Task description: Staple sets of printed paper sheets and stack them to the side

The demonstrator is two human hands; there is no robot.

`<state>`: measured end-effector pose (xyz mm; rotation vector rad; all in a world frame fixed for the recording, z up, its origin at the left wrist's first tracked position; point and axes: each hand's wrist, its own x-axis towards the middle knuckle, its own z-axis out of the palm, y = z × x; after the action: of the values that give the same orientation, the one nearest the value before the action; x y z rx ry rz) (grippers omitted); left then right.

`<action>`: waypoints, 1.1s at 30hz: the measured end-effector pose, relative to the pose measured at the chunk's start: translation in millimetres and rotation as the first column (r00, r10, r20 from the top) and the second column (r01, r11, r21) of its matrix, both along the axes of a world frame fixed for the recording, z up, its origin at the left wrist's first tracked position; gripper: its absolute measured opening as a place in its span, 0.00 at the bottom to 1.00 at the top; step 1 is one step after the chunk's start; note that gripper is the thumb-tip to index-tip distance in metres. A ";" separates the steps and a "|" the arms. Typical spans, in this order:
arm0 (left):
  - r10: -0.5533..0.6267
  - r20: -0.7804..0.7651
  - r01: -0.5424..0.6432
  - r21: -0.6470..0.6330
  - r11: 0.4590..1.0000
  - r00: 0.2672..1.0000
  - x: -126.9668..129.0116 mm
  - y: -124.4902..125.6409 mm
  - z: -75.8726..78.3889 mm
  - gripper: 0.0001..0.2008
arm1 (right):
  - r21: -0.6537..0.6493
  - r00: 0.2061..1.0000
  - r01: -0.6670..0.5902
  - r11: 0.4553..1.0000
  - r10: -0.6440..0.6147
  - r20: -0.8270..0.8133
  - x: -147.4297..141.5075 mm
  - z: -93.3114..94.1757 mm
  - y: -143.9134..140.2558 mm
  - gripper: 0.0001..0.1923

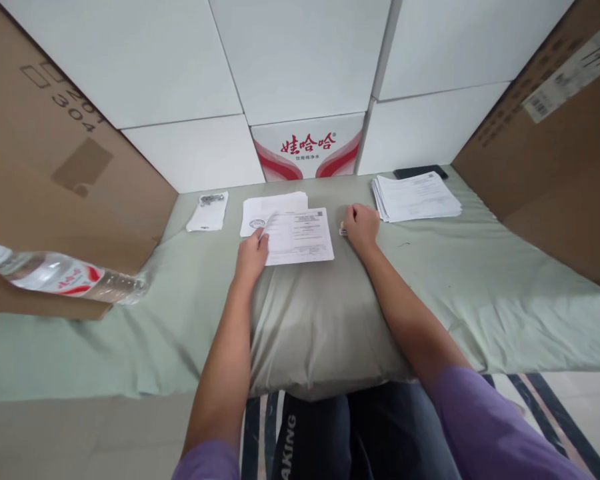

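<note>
My left hand (253,255) pinches the left edge of a printed sheet of paper (300,237), thumb on top. That sheet overlaps another stack of paper (275,203) that bears a round dark stamp. To the right, my right hand (363,225) is closed, its knuckles up. A small pale object (343,229) shows by its fingers at the cloth, too little of it visible to name. What lies inside the fingers is hidden.
Green cloth (205,287) covers the surface. Further right are a pile of printed papers (420,197) and a dark flat object (420,172). At left, small metal pieces (213,199) lie on white paper (206,217) beyond a water bottle (70,275). Boxes (310,148) wall the back.
</note>
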<state>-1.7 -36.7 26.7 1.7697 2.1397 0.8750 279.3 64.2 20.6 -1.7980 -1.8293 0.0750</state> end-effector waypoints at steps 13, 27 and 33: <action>0.228 0.277 -0.320 0.354 0.879 0.933 -1.7 5.5 -15.7 0.25 | -0.124 0.323 -0.872 0.474 0.365 -0.873 -33.4 32.7 -16.3 0.17; 0.045 0.453 -0.244 0.393 0.887 0.890 23.0 9.6 -24.1 0.25 | -0.115 0.283 -0.765 0.634 0.169 -0.944 -73.6 -0.7 -35.2 0.13; -0.073 0.624 -0.155 0.303 0.940 0.778 25.6 4.8 -19.4 0.20 | -0.077 0.380 -0.451 0.889 0.113 -0.918 -33.9 18.4 2.8 0.15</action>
<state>23.8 -31.9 7.3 1.2703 1.6457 1.6571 245.5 67.0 39.0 -1.1217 -1.2645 1.3089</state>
